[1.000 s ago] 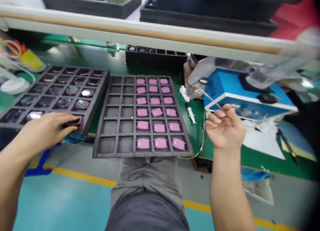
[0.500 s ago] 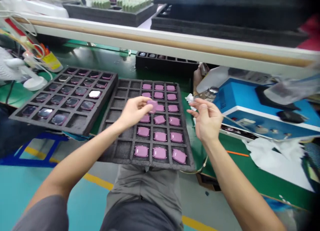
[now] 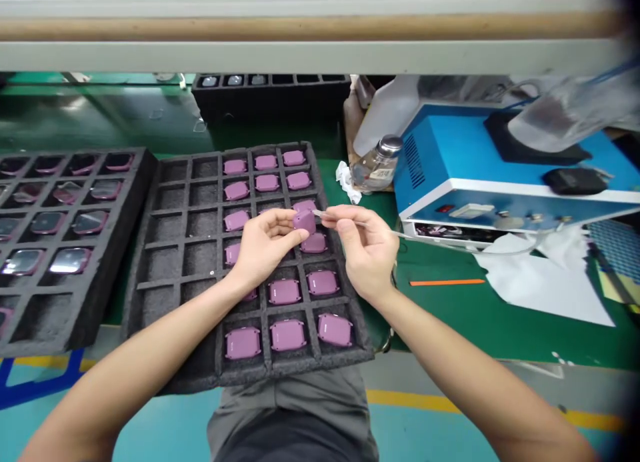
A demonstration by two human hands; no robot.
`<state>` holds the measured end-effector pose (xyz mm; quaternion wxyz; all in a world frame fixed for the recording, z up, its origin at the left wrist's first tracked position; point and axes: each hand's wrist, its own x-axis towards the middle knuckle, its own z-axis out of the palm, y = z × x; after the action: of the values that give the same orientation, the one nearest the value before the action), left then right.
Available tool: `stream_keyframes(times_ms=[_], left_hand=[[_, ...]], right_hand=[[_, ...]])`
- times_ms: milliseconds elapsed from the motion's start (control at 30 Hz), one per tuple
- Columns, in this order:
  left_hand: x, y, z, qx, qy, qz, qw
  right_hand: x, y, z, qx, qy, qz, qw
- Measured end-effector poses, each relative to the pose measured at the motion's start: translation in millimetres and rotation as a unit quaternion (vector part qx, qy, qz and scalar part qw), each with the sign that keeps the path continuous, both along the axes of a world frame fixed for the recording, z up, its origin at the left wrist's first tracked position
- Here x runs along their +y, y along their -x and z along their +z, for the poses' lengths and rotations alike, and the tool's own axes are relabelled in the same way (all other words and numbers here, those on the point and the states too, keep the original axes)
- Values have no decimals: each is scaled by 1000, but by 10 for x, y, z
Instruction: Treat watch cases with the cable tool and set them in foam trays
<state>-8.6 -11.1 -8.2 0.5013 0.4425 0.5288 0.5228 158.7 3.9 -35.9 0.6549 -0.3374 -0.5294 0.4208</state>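
Note:
Over the middle of a grey foam tray (image 3: 333,365), my left hand (image 3: 265,245) pinches a purple watch case (image 3: 304,221) between thumb and fingers. My right hand (image 3: 369,252) is closed on a thin tube (image 3: 425,238) whose pale tip touches or nearly touches the case's right edge. Behind the hand the tube trails right, past the front of a blue machine. Purple cases like the held one, including one at the front (image 3: 289,335), lie in the tray's right columns. The left columns' visible pockets hold no cases; my left forearm hides some pockets.
Left stands another foam tray (image 3: 85,302) with dark-glass watch pieces. On the right are the blue machine (image 3: 450,162), a metal-capped bottle (image 3: 377,165), crumpled tissue (image 3: 349,182), an orange stick (image 3: 447,283) and white paper (image 3: 555,282). A shelf rail (image 3: 320,29) crosses above.
My right hand has moved left, bringing the tube tip to the case in my left hand. The view has turned down and to the right.

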Motion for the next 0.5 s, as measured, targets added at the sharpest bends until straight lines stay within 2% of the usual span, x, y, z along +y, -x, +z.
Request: stream_keyframes(times_ms=[167, 500], left_hand=[[10, -34, 10, -21, -14, -2, 1000], [17, -34, 9, -20, -12, 6, 1000]], right_hand=[[-21, 12, -11, -17, 11, 22, 1000], [-18, 0, -11, -20, 17, 21, 999]])
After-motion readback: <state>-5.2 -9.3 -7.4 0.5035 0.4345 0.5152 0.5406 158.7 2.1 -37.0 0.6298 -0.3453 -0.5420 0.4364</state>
